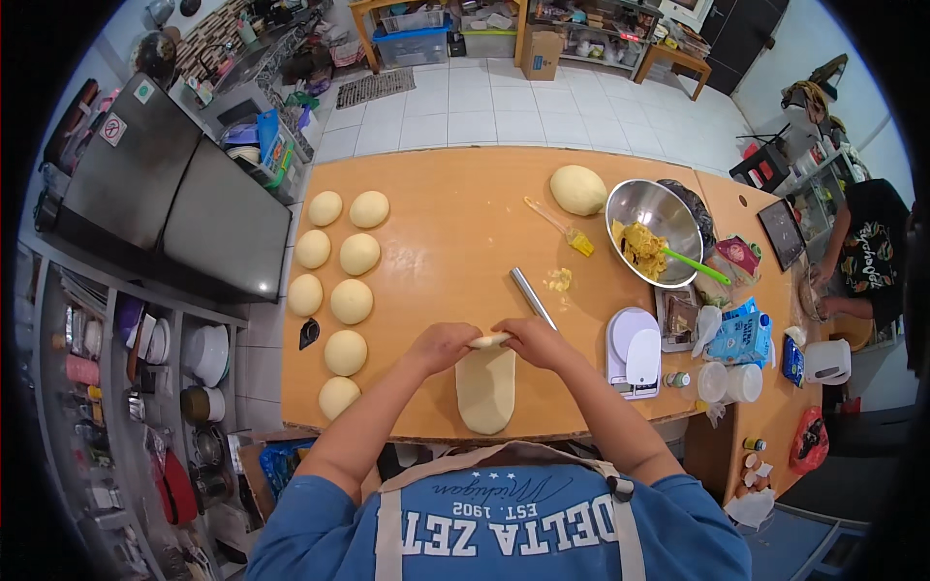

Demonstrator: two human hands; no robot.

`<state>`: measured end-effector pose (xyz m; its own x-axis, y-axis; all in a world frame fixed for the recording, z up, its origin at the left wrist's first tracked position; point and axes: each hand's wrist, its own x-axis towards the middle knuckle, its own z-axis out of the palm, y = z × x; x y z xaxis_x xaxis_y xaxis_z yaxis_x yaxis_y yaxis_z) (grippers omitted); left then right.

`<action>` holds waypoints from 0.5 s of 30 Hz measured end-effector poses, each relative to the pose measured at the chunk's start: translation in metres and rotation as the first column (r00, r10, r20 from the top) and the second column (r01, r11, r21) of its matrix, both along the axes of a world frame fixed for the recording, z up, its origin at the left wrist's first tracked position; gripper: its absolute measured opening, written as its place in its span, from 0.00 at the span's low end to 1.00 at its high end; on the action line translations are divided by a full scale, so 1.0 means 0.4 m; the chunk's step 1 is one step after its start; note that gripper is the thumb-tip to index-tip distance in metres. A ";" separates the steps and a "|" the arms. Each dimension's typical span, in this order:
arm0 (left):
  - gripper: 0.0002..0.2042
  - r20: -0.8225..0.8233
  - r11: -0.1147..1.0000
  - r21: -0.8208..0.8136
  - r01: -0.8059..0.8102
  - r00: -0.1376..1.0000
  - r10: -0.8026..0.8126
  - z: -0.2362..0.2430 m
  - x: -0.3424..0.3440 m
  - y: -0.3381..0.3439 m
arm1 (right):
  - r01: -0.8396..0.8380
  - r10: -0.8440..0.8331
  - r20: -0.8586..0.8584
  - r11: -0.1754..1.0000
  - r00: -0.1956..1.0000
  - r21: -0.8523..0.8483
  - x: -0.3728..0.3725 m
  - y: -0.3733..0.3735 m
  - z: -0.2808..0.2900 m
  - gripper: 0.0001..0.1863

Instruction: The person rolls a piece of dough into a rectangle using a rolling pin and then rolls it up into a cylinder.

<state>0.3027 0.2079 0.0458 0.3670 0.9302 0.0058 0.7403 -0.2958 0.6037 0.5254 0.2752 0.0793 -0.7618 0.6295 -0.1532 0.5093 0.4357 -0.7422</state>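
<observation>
Pale flattened oval dough sheet on wooden bench | long axis near-to-far | left hand, right hand side by side, pinching its rolled far edge | equally near

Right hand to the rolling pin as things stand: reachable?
Probably yes. The rolling pin lies on the table just past the right hand, nothing between them. But both hands are on the dough strip, so it must let go first.

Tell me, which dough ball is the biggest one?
The biggest dough ball sits alone at the far side of the table, beside the metal bowl. The eight small balls lie in two rows on the left.
</observation>
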 end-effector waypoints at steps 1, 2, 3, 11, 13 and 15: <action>0.07 -0.065 0.997 -0.023 0.069 0.995 -0.070 0.026 0.002 -0.010 | -0.001 0.001 -0.001 1.000 1.000 0.000 0.009 -0.013 0.022 0.11; 0.07 -0.065 0.997 -0.022 0.069 0.995 -0.070 0.052 0.007 -0.025 | -0.035 0.036 0.022 0.998 0.999 -0.045 0.019 -0.028 0.043 0.11; 0.07 -0.068 0.996 -0.004 0.090 0.994 -0.090 0.083 0.013 -0.045 | -0.071 0.075 0.041 0.994 0.996 -0.087 0.027 -0.043 0.068 0.11; 0.05 -0.050 0.963 0.154 0.221 0.975 -0.216 0.302 0.045 -0.152 | -0.157 0.156 -0.059 0.988 0.986 -0.013 0.089 -0.148 0.270 0.09; 0.06 -0.006 0.964 0.108 0.243 0.970 -0.244 0.366 0.048 -0.160 | -0.177 0.176 -0.083 0.984 0.981 -0.002 0.096 -0.159 0.317 0.09; 0.07 -0.005 0.962 0.106 0.250 0.968 -0.251 0.428 0.043 -0.161 | -0.192 0.192 -0.138 0.981 0.972 0.013 0.097 -0.155 0.364 0.09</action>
<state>0.3201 0.1437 0.2169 0.5877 0.8026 0.1024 0.6295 -0.5331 0.5653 0.5642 0.2131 0.2247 -0.8820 0.4697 -0.0387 0.3093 0.5148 -0.7996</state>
